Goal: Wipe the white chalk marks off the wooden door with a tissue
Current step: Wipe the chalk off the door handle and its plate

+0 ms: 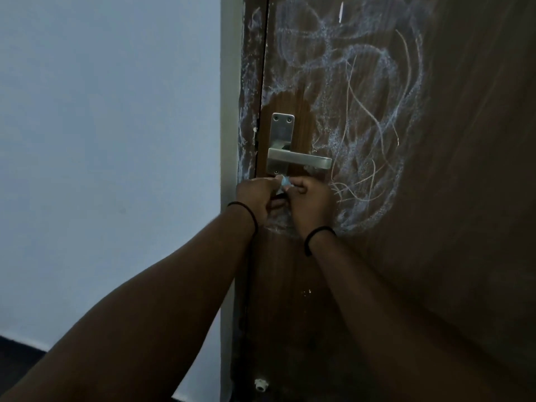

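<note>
Both hands are raised to the dark brown wooden door (464, 140), just under the silver metal lever handle (298, 162) with its upright rectangular plate. The left hand (255, 198) and the right hand (313, 204) are close together, and between them a small crumpled white tissue (283, 181) shows. The fingers of both hands are curled around it and pinch it from the two sides. Only a little piece of the tissue is visible; the rest is hidden inside the hands, so its full shape cannot be told. It is also hard to say if the tissue touches the door surface or is held just in front of it.

The white chalk marks (362, 91) cover a big part of the door above and to the right of the handle, as wide smeared loops with some thinner sharp lines over them. More chalk lies on the narrow brown door frame strip (246, 111) at the left of the door edge, and a pale smear shows below the hands, partly covered by the right wrist. Around the handle plate there is a cleaner patch of wood.

Each wrist carries a thin black band (245, 210). At the left is a plain pale blue wall (101, 140). Near the bottom of the door edge sits a small white round object (260, 384); the picture is too dark to tell what it is.
</note>
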